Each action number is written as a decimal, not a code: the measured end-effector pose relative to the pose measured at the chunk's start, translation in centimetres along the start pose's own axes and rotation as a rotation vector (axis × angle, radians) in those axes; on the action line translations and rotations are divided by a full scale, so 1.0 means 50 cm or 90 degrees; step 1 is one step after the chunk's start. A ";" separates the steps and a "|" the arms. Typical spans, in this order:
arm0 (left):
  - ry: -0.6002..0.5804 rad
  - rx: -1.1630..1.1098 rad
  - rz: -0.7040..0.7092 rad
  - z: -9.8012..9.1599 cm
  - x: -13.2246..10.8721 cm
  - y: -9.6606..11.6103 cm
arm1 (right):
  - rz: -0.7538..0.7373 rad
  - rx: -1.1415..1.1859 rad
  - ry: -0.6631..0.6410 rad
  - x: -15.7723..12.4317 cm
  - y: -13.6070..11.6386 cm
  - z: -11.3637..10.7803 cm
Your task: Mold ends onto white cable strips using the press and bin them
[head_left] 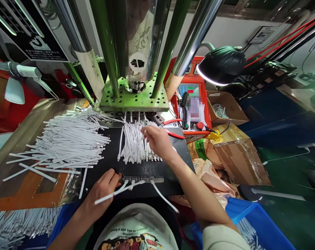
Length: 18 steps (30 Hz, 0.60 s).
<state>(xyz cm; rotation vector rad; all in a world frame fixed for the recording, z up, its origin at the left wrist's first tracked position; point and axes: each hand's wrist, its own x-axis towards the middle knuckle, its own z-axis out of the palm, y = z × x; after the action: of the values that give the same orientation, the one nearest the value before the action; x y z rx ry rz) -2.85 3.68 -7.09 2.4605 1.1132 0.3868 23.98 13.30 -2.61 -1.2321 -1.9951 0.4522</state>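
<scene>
My left hand [102, 189] is closed on a thin white strip [113, 194] at the near edge of the black work plate [110, 156]; the strip's far end lies at a small metal fixture [143, 180]. A second white strip [164, 197] hangs off the fixture toward me. My right hand [158, 140] reaches over a small bunch of white strips [135, 144] lying in the middle of the plate, fingers pinched on the top ends of some of them. A large loose heap of the same white strips [68, 142] lies to the left.
A green press base [133, 99] with steel columns stands right behind the plate. Red-handled cutters [174, 133] lie by my right hand. A red control box [193, 104], a green lamp [222, 64], cardboard boxes [238, 156] and a blue bin [253, 222] of strips stand at right.
</scene>
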 end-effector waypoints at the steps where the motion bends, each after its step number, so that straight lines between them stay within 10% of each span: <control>1: -0.001 -0.001 0.002 -0.002 0.000 0.001 | 0.019 -0.006 0.038 0.004 0.006 -0.015; 4: 0.001 -0.002 0.008 -0.004 0.000 -0.001 | 0.159 -0.016 0.182 -0.065 0.036 -0.088; 9: -0.040 -0.050 -0.040 -0.016 0.003 0.001 | 0.584 -0.159 0.454 -0.382 0.098 -0.227; 12: -0.048 -0.042 -0.035 -0.040 0.008 0.013 | 0.790 -0.488 0.302 -0.538 0.103 -0.270; 14: -0.062 -0.032 -0.012 -0.055 0.014 0.023 | 0.762 -0.596 0.207 -0.570 0.083 -0.261; 18: -0.030 -0.078 0.052 -0.049 0.030 0.043 | 0.365 -0.322 0.150 -0.471 -0.006 -0.162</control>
<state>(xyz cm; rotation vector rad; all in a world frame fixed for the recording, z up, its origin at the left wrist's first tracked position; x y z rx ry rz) -1.51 4.16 -3.80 2.3996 0.9446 0.4070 36.15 -8.07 -6.50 -2.0842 -1.5772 0.0497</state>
